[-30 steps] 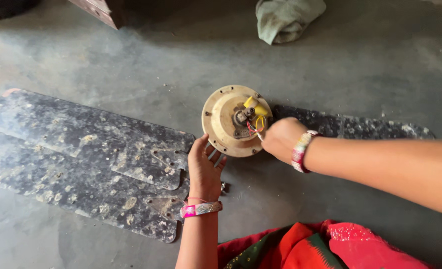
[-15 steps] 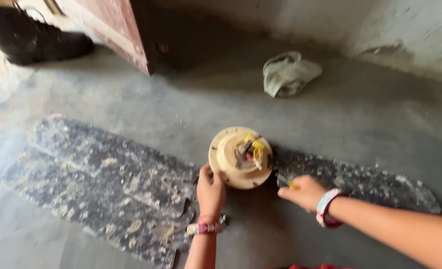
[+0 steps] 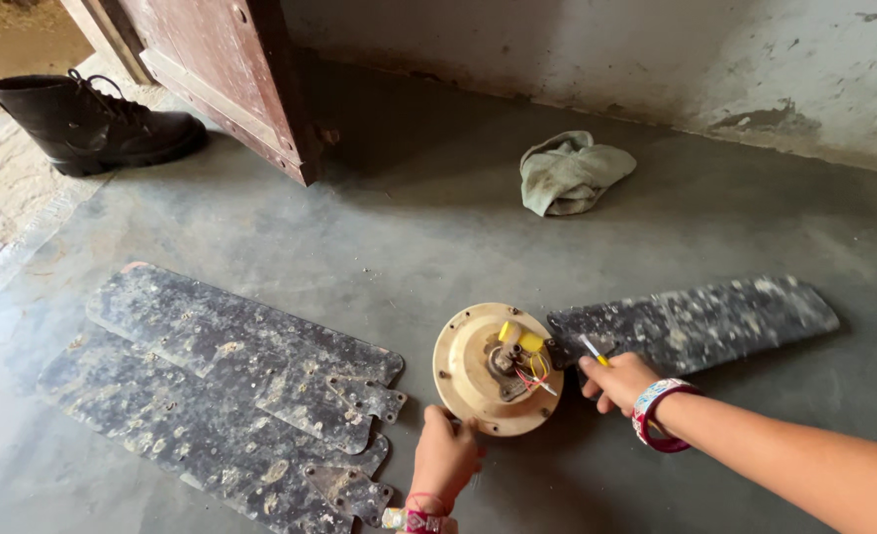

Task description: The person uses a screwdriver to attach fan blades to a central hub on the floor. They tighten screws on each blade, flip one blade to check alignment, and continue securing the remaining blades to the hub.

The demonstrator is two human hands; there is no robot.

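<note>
1. Head view, looking down at a grey concrete floor (image 3: 379,237); a round cream fan motor housing (image 3: 478,381) lies just below centre, open side up, with yellow parts and red wires in its hub.
2. The left hand (image 3: 445,457), at six o'clock of the housing, has its fingers curled over the near rim, pressing on it.
3. The right hand (image 3: 618,381), at three o'clock of the housing, is closed around a thin tool with a yellow handle (image 3: 593,350); the tip points toward eleven o'clock, near the blade root. A patterned bangle (image 3: 656,415) circles the wrist.
4. One speckled dark fan blade (image 3: 691,321) extends from the housing toward three o'clock.
5. Two detached blades (image 3: 211,396) lie stacked at nine o'clock of the housing, with their bracket ends nearest it.
6. A crumpled greenish cloth (image 3: 569,173) lies at twelve o'clock, well apart.
7. A black boot (image 3: 92,124) stands at ten o'clock, beside a reddish door (image 3: 230,69).
</note>
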